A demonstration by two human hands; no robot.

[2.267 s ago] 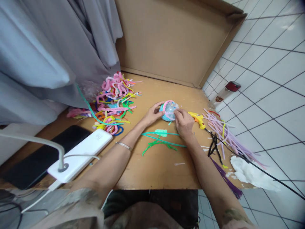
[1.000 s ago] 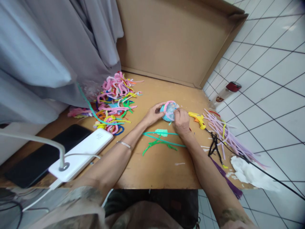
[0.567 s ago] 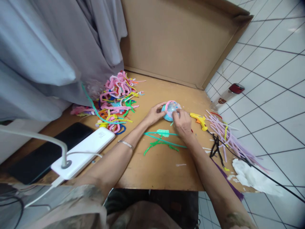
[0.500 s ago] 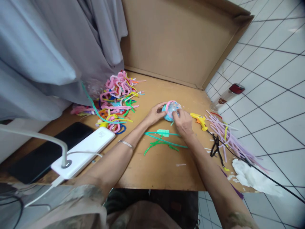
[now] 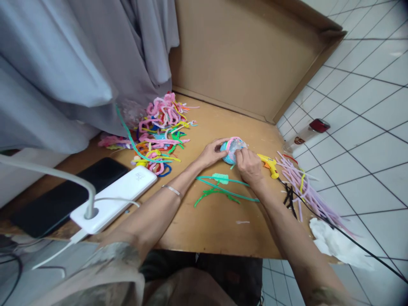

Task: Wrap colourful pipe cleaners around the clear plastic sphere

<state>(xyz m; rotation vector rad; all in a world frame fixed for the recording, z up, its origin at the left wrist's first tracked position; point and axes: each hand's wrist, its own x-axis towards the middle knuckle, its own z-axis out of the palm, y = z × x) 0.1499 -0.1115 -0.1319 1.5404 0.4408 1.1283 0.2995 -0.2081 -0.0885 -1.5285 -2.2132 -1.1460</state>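
Observation:
A small round cup-like piece point(image 5: 228, 158), wrapped in blue pipe cleaner with a pink strand at its rim, sits between my hands above the table. My left hand point(image 5: 214, 153) grips its left side, thumb toward the rim. At the right side of the rim, my right hand point(image 5: 249, 165) has its fingers pinched together; what is in the pinch, if anything, is hidden. Just below lie teal pipe cleaners point(image 5: 219, 188), a mint-green flat piece point(image 5: 220, 178) and green twisted pipe cleaners point(image 5: 208, 193). A yellow glue gun point(image 5: 270, 164) rests right of my right hand.
A tangled heap of coloured pipe cleaners point(image 5: 162, 123) lies at the left. Nearer are a white power bank point(image 5: 117, 195) and a black phone-like slab point(image 5: 66, 199). At the right are lilac pipe cleaners point(image 5: 309, 191), crumpled white tissue point(image 5: 334, 242) and a clear bottle point(image 5: 302, 138). Cardboard point(image 5: 248, 59) stands behind.
The whole view has shifted slightly, so the scene sits a little further right. Both hands stay at the round piece, with only a small shift of the right fingers along its rim.

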